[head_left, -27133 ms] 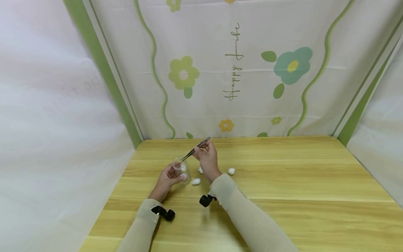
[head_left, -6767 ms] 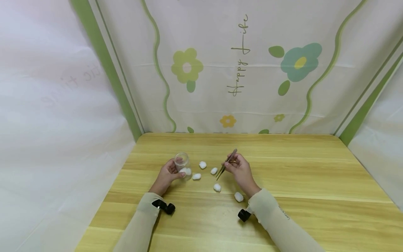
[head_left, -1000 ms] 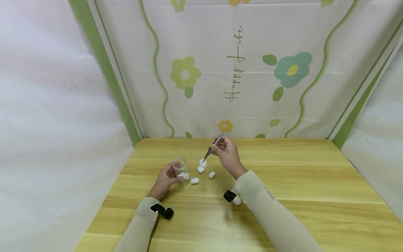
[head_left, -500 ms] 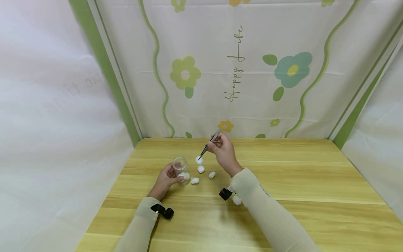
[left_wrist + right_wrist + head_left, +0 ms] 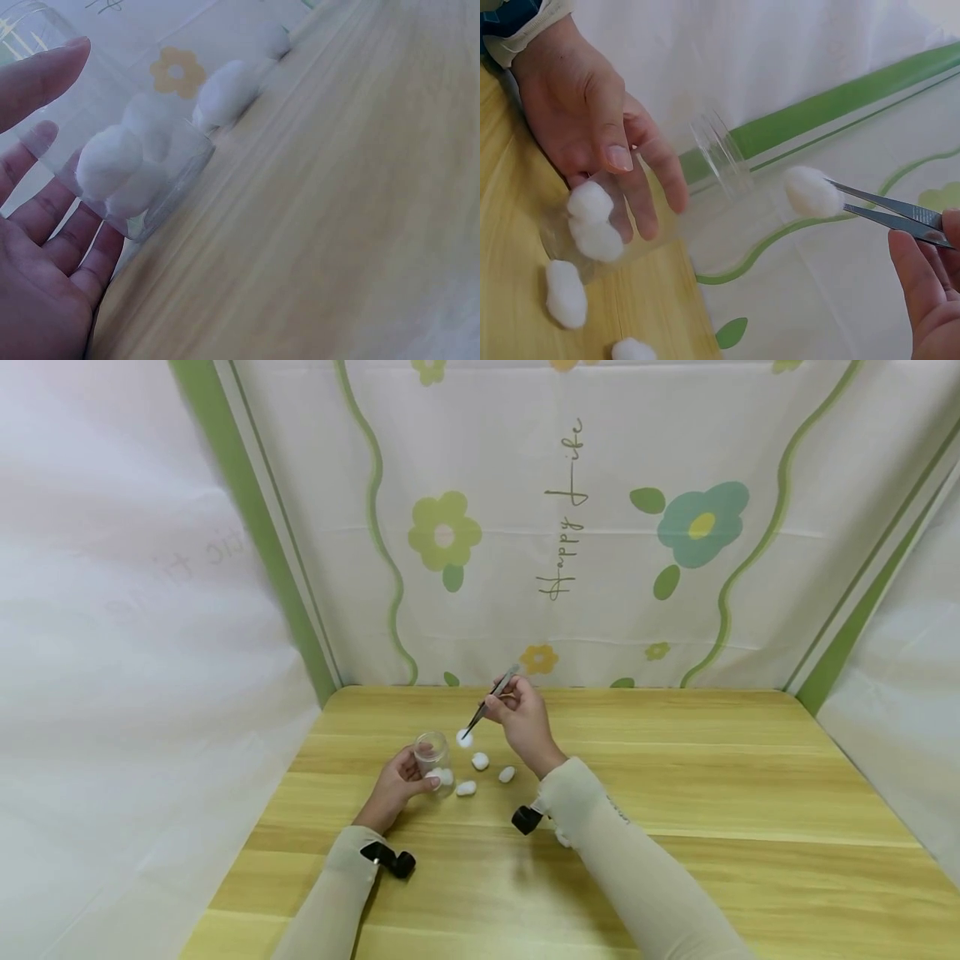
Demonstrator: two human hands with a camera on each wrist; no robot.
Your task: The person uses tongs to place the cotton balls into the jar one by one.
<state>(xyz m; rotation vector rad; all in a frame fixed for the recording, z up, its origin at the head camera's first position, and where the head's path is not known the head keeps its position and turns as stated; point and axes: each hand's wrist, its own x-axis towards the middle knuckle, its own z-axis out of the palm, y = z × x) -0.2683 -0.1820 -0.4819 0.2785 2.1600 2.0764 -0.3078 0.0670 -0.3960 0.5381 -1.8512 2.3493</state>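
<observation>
In the head view my left hand point(image 5: 395, 789) grips a clear jar point(image 5: 432, 758) with its mouth up, standing on the table. White cotton balls point(image 5: 120, 165) lie at the bottom of the jar in the left wrist view. My right hand point(image 5: 522, 720) pinches a pair of metal tweezers point(image 5: 489, 703), pointed down to the left. Between the tweezers' tips is a cotton ball point(image 5: 812, 192), raised off the table and just outside the jar's mouth, to its right. The right wrist view shows the tips squeezed into its side.
Loose cotton balls lie right of the jar: one close by point(image 5: 466, 788), a second point(image 5: 480, 761) behind it, a third point(image 5: 507, 774) farther right. Another cotton ball point(image 5: 562, 838) is partly hidden by the right sleeve. A printed curtain point(image 5: 600, 610) rises behind the wooden table point(image 5: 712, 777).
Over the last second my right hand has moved left, carrying the cotton ball in the tweezers toward the jar's mouth. My left hand and the jar have stayed in place.
</observation>
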